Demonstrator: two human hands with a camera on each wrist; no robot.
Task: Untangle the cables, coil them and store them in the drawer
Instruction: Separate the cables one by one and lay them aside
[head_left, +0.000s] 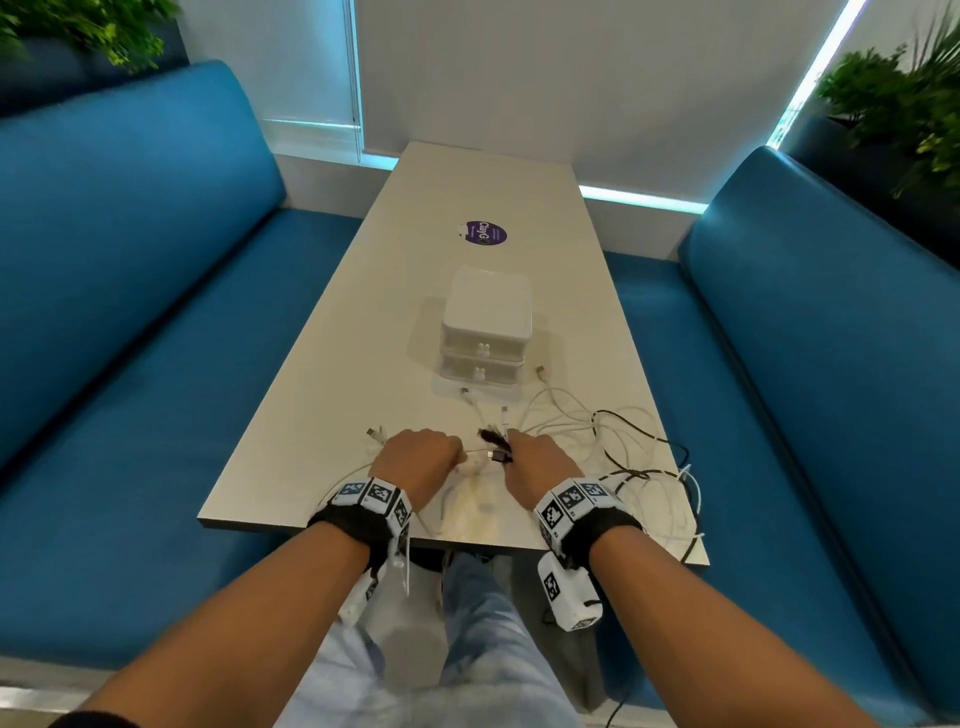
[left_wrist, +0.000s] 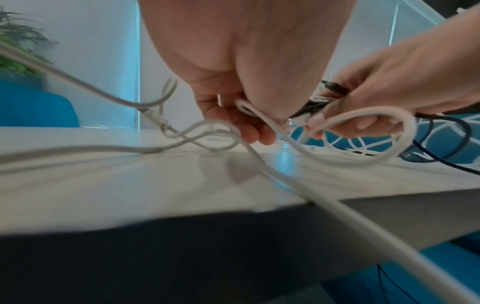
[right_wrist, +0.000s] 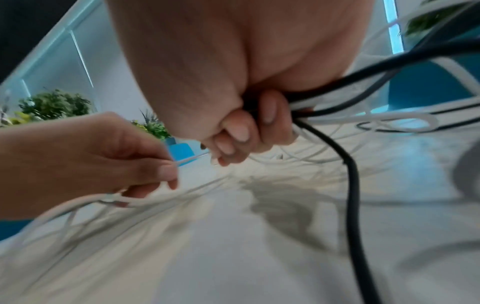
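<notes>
Head view: the left hand (head_left: 420, 457) pinches a white cable (left_wrist: 262, 115) over the table (head_left: 332, 364); just beside it, the right hand (head_left: 535, 465) is fisted around bunched cables (head_left: 597, 436). Beyond both hands sits the closed drawer unit (head_left: 485, 332).

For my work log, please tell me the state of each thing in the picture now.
Left hand: pinches a white cable.
Right hand: grips a bundle with the black cable.
Cables: tangled, uncoiled on the table.
Drawer unit: both drawers closed.
</notes>
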